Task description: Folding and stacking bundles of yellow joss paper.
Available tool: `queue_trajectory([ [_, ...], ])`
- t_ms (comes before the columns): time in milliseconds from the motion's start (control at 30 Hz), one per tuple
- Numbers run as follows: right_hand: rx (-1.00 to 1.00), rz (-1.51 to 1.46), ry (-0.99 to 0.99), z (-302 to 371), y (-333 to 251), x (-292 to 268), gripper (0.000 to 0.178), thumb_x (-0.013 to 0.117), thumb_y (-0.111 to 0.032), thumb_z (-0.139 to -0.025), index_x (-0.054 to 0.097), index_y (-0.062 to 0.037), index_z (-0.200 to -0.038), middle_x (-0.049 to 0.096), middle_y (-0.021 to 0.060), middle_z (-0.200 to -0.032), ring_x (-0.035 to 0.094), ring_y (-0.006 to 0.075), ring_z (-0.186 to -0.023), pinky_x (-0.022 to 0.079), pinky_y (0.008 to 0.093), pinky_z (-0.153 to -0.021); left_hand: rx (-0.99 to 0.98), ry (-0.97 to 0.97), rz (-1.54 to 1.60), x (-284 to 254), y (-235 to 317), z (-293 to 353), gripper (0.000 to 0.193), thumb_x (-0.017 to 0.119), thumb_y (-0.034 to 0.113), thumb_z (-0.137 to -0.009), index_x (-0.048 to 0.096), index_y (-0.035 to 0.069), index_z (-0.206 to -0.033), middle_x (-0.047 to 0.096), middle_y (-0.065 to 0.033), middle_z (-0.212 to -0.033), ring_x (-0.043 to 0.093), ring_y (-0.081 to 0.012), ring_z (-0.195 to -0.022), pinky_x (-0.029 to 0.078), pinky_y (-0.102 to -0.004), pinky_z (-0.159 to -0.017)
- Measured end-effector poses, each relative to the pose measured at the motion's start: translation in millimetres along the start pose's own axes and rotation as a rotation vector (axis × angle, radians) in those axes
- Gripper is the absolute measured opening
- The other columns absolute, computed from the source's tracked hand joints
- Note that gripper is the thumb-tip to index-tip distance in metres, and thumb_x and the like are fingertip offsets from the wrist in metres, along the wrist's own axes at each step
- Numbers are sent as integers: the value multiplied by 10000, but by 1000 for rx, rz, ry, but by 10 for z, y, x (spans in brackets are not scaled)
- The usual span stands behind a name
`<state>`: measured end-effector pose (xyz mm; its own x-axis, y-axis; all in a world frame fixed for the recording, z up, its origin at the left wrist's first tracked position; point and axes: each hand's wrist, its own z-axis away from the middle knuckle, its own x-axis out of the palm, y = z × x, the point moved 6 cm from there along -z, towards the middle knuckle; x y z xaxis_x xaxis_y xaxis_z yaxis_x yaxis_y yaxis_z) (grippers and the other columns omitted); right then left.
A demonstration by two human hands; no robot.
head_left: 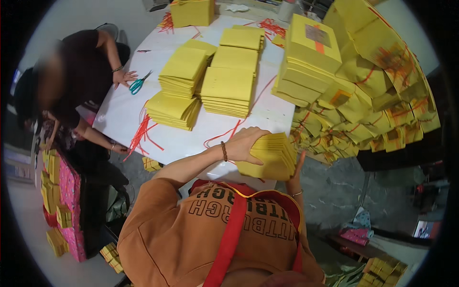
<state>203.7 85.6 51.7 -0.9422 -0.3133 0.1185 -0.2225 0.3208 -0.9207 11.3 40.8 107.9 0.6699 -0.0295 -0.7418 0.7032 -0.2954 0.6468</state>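
Close to my body, at the near edge of the white table, I hold a stack of yellow paper between both hands. My left hand wraps over its left side, fingers across the top and thumb on the face. My right hand presses along the right side, with most of its fingers hidden behind the paper. The sheets fan slightly at the upper right corner. Just left of my left hand, a loose red string lies on the table.
Several yellow paper stacks stand mid-table. Red string bunches lie at the left, with teal-handled scissors beyond. A tall yellow pile and many tied bundles crowd the right. At the left, a person leans a hand on the table.
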Motion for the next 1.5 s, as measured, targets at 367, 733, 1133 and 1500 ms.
queue_trajectory([
  [367,249,-163,-402,-21,19,508,1055,702,-252,-766,-129,-117,-1401,328,127,-1346,395,229,-1197,369,361,-969,-223,197,936,224,-521,411,870,790,245,-642,291,15,-1317,455,-134,-1216,407,-208,-1173,336,-323,-984],
  [733,75,121,-581,500,257,710,1249,822,-123,-611,-167,-126,-1373,327,114,-1331,393,239,-1198,342,388,-992,-155,47,516,213,-449,693,777,796,162,-593,386,29,-1240,570,-182,-1102,552,-319,-1031,441,-382,-884],
  [1133,239,-157,-189,179,140,658,1014,778,-118,-654,68,-67,-1376,398,114,-1266,439,228,-1144,380,376,-951,-136,20,458,184,-490,692,796,685,339,-717,282,23,-1326,520,-194,-1166,527,-320,-1059,426,-379,-867],
  [1500,658,-858,96,-21,492,658,394,450,-248,-913,417,-48,-1251,526,79,-1166,527,215,-1052,444,364,-887,-200,306,1465,618,-479,401,735,507,286,-889,31,121,-1426,293,-116,-1382,329,-209,-1256,322,-368,-1002],
])
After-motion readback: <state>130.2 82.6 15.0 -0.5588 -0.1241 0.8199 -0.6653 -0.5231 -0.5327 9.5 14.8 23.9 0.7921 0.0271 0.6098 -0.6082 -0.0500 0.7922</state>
